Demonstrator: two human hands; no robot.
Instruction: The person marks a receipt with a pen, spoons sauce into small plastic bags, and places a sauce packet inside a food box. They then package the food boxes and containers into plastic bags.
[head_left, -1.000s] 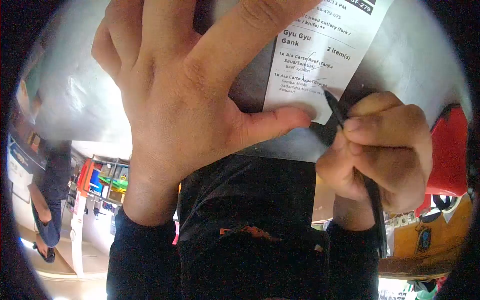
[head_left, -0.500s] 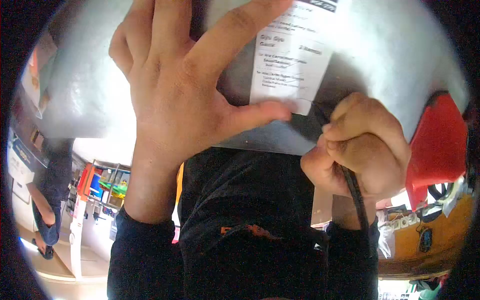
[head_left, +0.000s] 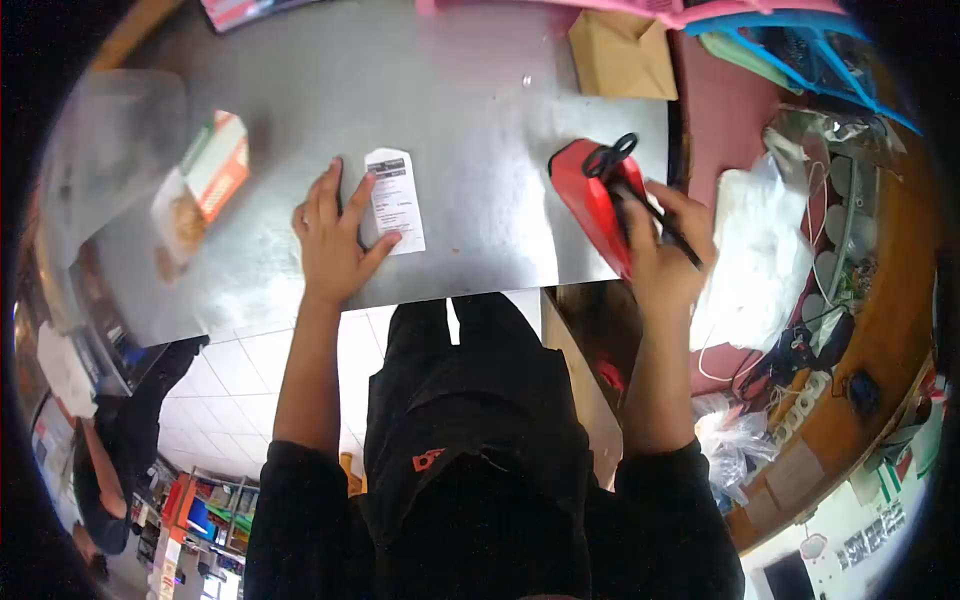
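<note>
- The receipt (head_left: 400, 205) lies flat on the metal surface (head_left: 480, 150), in from the near edge and just right of the left hand (head_left: 335, 240); that hand is spread palm down, index fingertip and thumb tip resting on the slip's left part, nothing grasped
- The right hand (head_left: 667, 240) has its fingers curled round a dark pen (head_left: 684, 244), above and beside a red holder (head_left: 590, 205) at the right of the surface; whether the pen's far end touches the holder cannot be told
- The receipt should be feather-light, thin and limp, easy to crease or slide; its free right edge or far corners look the best places to pinch, since the near left part lies under the thumb
- The pen is likely light, stiff and slim, perhaps a little slick; the middle of the barrel suits a fingertip hold
- The holder's stiffness is hard to judge; its long sides offer the broadest hold, clear of the black scissors handles (head_left: 612, 154) at its far end
- The receipt's long axis runs away from the person, far end leaning slightly left; its dark header is at that far end
- The pen slants from far left to near right; the holder lies on a similar diagonal, its near end towards the surface's near edge
</note>
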